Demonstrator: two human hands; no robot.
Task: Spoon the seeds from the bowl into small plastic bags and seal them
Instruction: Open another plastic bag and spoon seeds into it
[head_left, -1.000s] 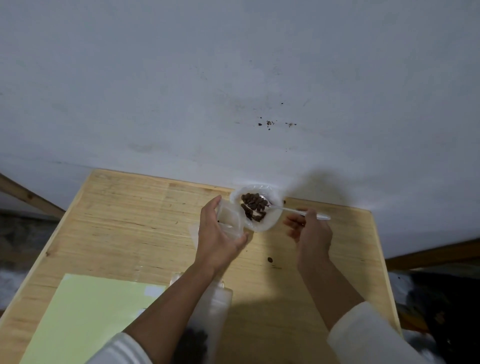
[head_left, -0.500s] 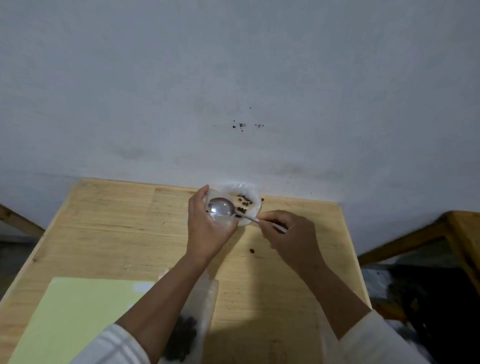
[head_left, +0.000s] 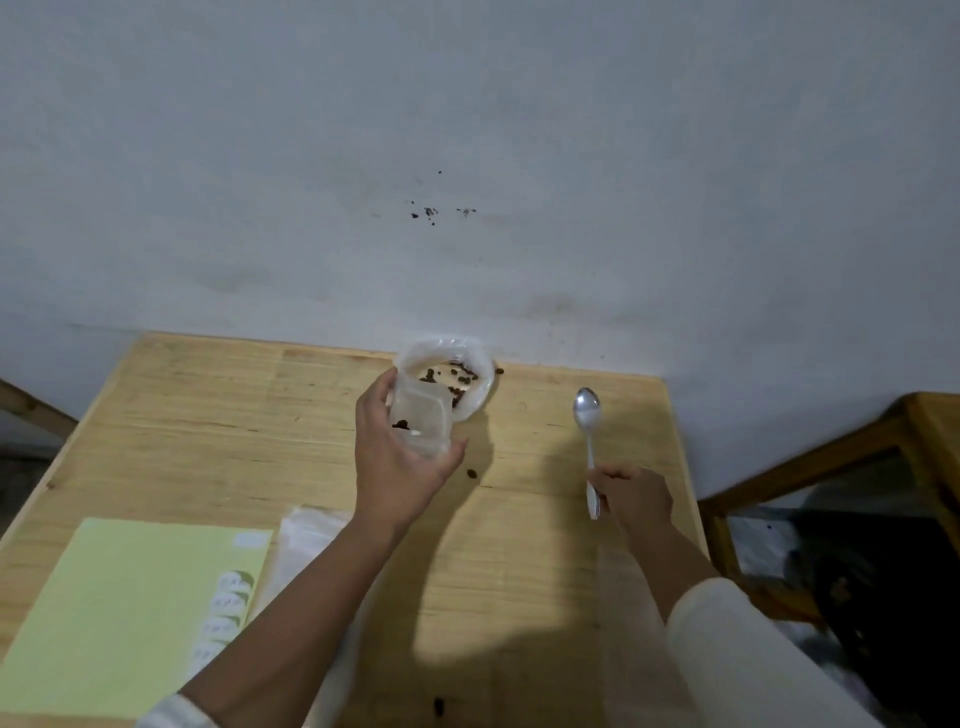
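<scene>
A pale wooden worktop (head_left: 545, 545) stands against a grey-white wall (head_left: 467, 130) speckled with dark spots. A light green sheet (head_left: 119, 613) and clear plastic (head_left: 306, 540) lie near its front edge; one loose seed (head_left: 471, 473) sits mid-top. The left hand (head_left: 395, 467) grips a small plastic bag (head_left: 421, 415) before the bowl (head_left: 467, 384) of seeds. The right hand (head_left: 636, 499) pinches a spoon (head_left: 588, 415), bowl upward.

wooden table (head_left: 208, 415) | pale green sheet (head_left: 119, 613) – near-left corner | grey wall (head_left: 467, 130) – dark specks
</scene>
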